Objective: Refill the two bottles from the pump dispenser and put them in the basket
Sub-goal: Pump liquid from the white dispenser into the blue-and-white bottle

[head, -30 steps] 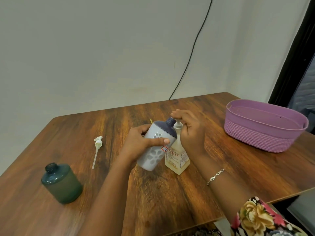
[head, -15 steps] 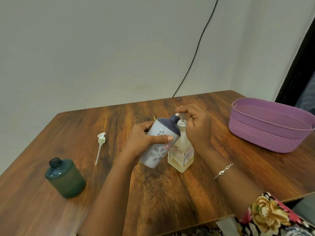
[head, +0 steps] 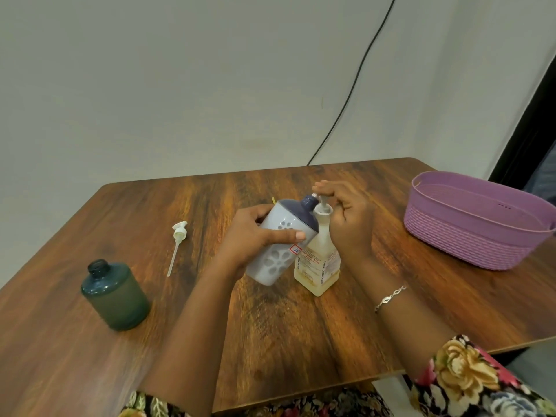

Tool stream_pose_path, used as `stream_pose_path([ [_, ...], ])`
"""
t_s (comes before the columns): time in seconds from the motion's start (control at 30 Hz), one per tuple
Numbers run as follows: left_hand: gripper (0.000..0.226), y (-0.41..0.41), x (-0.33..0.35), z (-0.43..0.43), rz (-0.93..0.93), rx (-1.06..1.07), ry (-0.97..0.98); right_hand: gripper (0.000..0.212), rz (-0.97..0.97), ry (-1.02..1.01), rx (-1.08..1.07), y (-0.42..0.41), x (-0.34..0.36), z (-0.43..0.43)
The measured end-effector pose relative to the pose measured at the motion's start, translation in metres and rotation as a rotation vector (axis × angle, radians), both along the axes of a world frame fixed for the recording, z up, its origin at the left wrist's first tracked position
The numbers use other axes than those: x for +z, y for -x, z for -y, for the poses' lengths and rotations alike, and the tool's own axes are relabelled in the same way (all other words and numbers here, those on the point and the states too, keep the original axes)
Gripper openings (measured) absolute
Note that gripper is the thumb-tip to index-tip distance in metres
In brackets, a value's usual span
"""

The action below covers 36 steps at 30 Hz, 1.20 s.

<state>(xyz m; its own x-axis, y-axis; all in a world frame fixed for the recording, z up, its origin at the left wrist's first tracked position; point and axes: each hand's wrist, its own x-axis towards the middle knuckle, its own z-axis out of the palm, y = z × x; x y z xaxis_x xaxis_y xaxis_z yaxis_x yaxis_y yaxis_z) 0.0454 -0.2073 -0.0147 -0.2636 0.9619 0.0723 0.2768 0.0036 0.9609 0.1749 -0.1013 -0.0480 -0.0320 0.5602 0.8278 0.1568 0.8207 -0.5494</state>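
Note:
My left hand grips a grey bottle with white flowers and a dark blue top, tilted so its neck meets the nozzle of the pump dispenser. The dispenser is a clear bottle of pale yellow liquid standing on the table. My right hand curls over its pump head and hides it. A dark green bottle without a cap stands at the left. The purple basket sits at the right, with nothing showing inside.
A loose white pump head with its long tube lies on the wooden table between the green bottle and my left hand. A black cable runs down the wall behind. The table's front edge is close to my body.
The view has shifted a little. The pump stem shows more beneath my right hand than a second ago. The grey bottle stays tilted at the nozzle.

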Motion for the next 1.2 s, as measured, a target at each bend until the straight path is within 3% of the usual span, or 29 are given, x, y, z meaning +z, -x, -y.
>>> stream_pose_path([
  [0.33, 0.043, 0.004, -0.006, -0.005, -0.018, 0.004, 0.013, 0.035, 0.003, -0.091, -0.055, 0.004, -0.014, -0.008],
  [0.6, 0.042, 0.002, -0.003, -0.006, 0.018, 0.006, 0.011, 0.038, 0.040, 0.006, -0.022, -0.004, 0.005, -0.008],
  [0.8, 0.043, 0.001, -0.006, -0.007, 0.022, 0.020, 0.014, 0.037, 0.047, -0.125, -0.055, 0.001, -0.010, -0.009],
  [1.07, 0.042, -0.002, -0.007, -0.001, 0.027, 0.008, 0.020, 0.039, 0.047, -0.022, 0.030, -0.005, 0.000, -0.004],
  [1.2, 0.043, -0.002, -0.007, 0.000, 0.037, 0.014, 0.007, 0.039, 0.101, -0.069, -0.028, -0.005, 0.007, -0.011],
])
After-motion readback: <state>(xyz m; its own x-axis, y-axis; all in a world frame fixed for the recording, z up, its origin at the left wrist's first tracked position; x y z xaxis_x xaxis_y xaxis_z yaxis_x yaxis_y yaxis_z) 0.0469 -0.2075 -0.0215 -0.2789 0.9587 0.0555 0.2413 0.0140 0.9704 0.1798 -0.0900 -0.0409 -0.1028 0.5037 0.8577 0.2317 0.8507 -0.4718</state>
